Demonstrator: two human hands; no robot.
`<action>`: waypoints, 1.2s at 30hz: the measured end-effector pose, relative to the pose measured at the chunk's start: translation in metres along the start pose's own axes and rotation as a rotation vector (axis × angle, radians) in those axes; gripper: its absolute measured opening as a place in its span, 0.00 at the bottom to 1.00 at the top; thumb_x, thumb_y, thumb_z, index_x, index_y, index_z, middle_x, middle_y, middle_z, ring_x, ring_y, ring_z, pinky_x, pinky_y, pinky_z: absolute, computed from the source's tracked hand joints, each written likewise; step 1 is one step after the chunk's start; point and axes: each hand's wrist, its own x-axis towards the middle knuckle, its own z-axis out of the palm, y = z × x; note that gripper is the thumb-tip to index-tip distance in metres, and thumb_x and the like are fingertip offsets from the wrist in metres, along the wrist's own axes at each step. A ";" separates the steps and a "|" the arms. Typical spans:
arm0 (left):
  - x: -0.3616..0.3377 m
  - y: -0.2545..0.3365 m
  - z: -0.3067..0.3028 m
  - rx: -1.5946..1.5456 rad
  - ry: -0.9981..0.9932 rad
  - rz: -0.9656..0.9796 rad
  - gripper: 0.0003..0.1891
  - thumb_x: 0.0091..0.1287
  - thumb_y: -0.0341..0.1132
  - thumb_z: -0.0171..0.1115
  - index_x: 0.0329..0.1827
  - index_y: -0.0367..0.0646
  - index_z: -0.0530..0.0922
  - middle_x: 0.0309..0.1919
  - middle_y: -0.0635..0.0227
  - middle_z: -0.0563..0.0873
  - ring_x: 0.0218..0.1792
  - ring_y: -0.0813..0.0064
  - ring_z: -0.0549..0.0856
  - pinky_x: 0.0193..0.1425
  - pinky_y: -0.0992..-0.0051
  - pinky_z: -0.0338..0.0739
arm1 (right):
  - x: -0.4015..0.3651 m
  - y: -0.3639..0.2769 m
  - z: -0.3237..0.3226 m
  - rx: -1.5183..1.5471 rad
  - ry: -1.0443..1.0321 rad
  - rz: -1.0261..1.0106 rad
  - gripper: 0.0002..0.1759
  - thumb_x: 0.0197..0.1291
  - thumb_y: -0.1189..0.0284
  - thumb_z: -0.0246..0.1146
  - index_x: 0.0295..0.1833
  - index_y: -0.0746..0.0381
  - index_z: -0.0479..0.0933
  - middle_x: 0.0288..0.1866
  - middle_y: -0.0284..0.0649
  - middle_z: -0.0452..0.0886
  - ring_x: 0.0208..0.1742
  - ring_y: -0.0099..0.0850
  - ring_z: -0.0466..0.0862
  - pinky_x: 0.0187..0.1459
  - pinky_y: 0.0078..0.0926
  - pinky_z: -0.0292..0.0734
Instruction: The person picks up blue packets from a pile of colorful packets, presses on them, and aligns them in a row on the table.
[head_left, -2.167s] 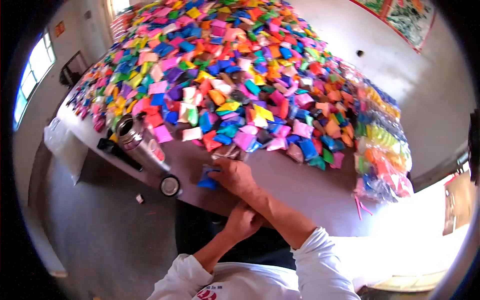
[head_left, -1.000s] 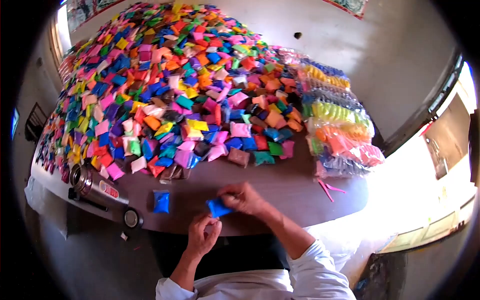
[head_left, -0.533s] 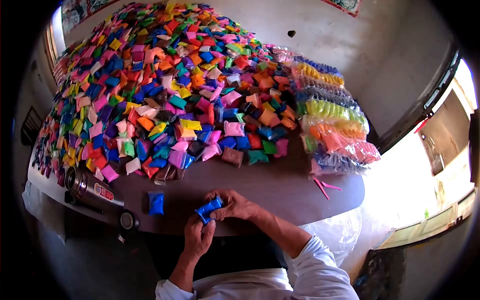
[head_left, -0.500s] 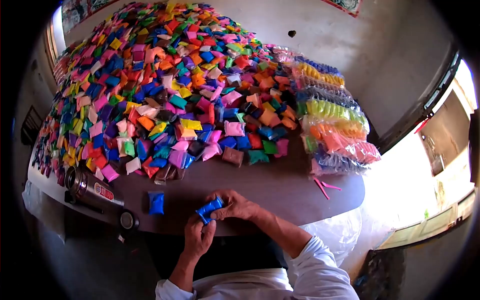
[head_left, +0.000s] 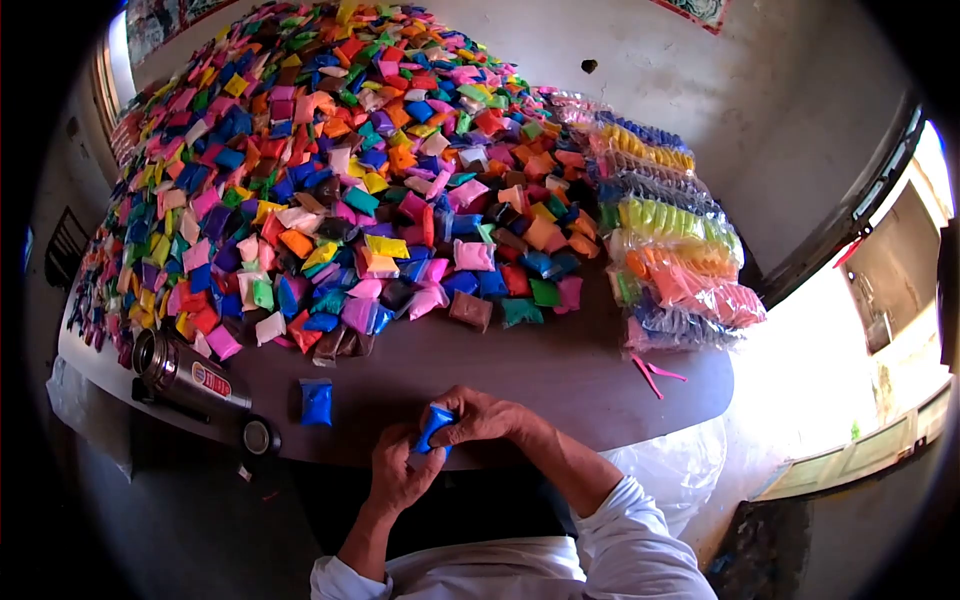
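Close to the table's front edge, a small blue packet [head_left: 434,426] is pinched between my two hands. My right hand [head_left: 470,416] grips its upper right side, thumb across the front. The fingers and thumb of my left hand [head_left: 401,468] close on its lower end. A second blue packet [head_left: 317,402] lies flat on the table to the left of my hands. Beyond them rises a large heap of small colourful packets [head_left: 380,210].
Bundled clear bags of coloured packets [head_left: 672,235] are stacked at the table's right. Pink strips [head_left: 652,376] lie before them. At the left a metal flask [head_left: 190,375] rests on its side, its dark lid [head_left: 259,437] nearby at the table edge [head_left: 350,463].
The packet in my hands has turned from a slanted, nearly sideways position to a more upright one. Both hands have shifted slightly around it. The other blue packet stays on the table.
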 end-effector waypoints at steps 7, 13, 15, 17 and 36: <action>-0.004 -0.008 0.001 -0.052 -0.014 -0.129 0.18 0.69 0.49 0.58 0.36 0.42 0.78 0.32 0.59 0.81 0.33 0.66 0.82 0.37 0.69 0.78 | -0.003 -0.020 -0.001 0.130 0.048 0.055 0.16 0.59 0.64 0.71 0.48 0.62 0.80 0.35 0.34 0.82 0.35 0.23 0.80 0.40 0.22 0.76; -0.002 -0.001 -0.004 -0.070 -0.094 -0.215 0.18 0.70 0.48 0.58 0.35 0.39 0.78 0.30 0.57 0.81 0.30 0.65 0.82 0.33 0.70 0.77 | 0.001 -0.012 -0.001 0.101 0.048 0.070 0.10 0.61 0.69 0.69 0.43 0.63 0.79 0.32 0.34 0.82 0.32 0.23 0.81 0.37 0.19 0.77; 0.001 0.005 -0.003 -0.037 -0.060 -0.182 0.19 0.70 0.48 0.58 0.35 0.38 0.79 0.31 0.57 0.81 0.32 0.63 0.83 0.34 0.69 0.78 | 0.001 -0.011 -0.002 0.102 0.052 0.062 0.10 0.61 0.69 0.69 0.43 0.63 0.79 0.32 0.33 0.81 0.32 0.22 0.80 0.36 0.19 0.76; 0.001 0.005 -0.003 -0.008 -0.028 -0.142 0.19 0.69 0.48 0.58 0.35 0.38 0.80 0.32 0.56 0.81 0.33 0.62 0.83 0.35 0.67 0.78 | 0.000 -0.012 -0.002 0.143 0.038 0.081 0.11 0.61 0.69 0.69 0.42 0.64 0.79 0.32 0.32 0.81 0.32 0.21 0.79 0.36 0.20 0.75; 0.002 0.005 -0.001 0.026 -0.031 -0.089 0.19 0.70 0.48 0.59 0.36 0.38 0.82 0.36 0.55 0.85 0.43 0.54 0.82 0.48 0.60 0.78 | 0.001 -0.017 0.005 0.050 0.107 0.076 0.24 0.63 0.49 0.65 0.39 0.62 0.81 0.26 0.29 0.77 0.26 0.19 0.74 0.28 0.19 0.71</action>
